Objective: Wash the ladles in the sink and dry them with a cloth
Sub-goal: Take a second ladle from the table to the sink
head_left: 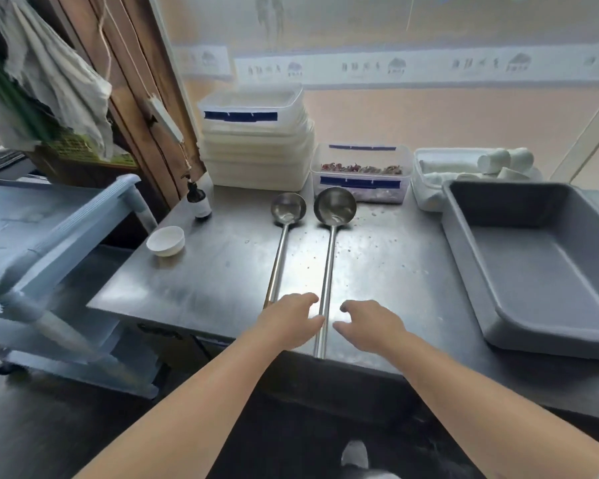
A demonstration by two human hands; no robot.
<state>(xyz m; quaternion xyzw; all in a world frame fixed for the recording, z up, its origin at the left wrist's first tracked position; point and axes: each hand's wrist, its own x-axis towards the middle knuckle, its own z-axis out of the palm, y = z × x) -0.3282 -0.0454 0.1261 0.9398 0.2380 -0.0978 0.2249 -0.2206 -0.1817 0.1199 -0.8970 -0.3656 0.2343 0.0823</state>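
Two long steel ladles lie side by side on the steel table (194, 288), bowls away from me. The left ladle (280, 250) has the smaller bowl; the right ladle (329, 257) reaches to the table's front edge. My left hand (289, 319) rests over the end of the left ladle's handle, fingers spread, its fingertips touching the right ladle's handle. My right hand (370, 324) hovers just right of the right ladle's handle, fingers curled and apart, holding nothing. Whether the left hand grips the handle under it is hidden. No sink is in view.
A grey plastic tub (519, 271) fills the table's right side. At the back stand stacked white containers (256, 146), a clear box of dried petals (362, 172) and a tub of rolled white cloths (474, 167). A white bowl (165, 240), a dark bottle (198, 201), a blue cart (49, 236) and hanging cloths (52, 74) are at left.
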